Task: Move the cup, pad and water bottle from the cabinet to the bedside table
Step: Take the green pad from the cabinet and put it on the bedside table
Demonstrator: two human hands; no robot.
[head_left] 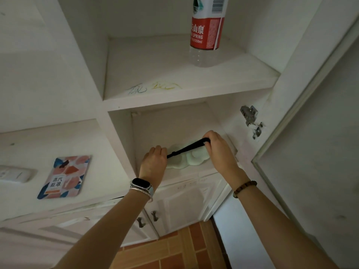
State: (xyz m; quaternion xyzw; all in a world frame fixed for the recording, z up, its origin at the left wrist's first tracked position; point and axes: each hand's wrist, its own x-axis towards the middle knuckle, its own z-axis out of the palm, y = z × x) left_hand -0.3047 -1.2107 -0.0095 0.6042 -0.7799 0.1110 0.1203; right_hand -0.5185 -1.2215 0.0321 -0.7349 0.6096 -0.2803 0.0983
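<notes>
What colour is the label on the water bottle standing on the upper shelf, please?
Red below and white above, with white lettering, on the water bottle; the head view shows it.

White cabinet (101, 90) all round, its upper shelf (174, 88) scribbled in blue-grey and yellow crayon. The water bottle (206, 32) is clear plastic with a red-and-white label, white lettering on the red. Down below, a pale mint-green pad (197, 155), crossed by a black strap (186, 149). On the left ledge, a packet (64, 177) patterned in pink, orange, navy and white patches. Left wrist wears a black-faced watch (141, 185) on a silvery band, right wrist a brown bead bracelet (245, 188). Floor tiles (174, 251) are orange-brown.
</notes>
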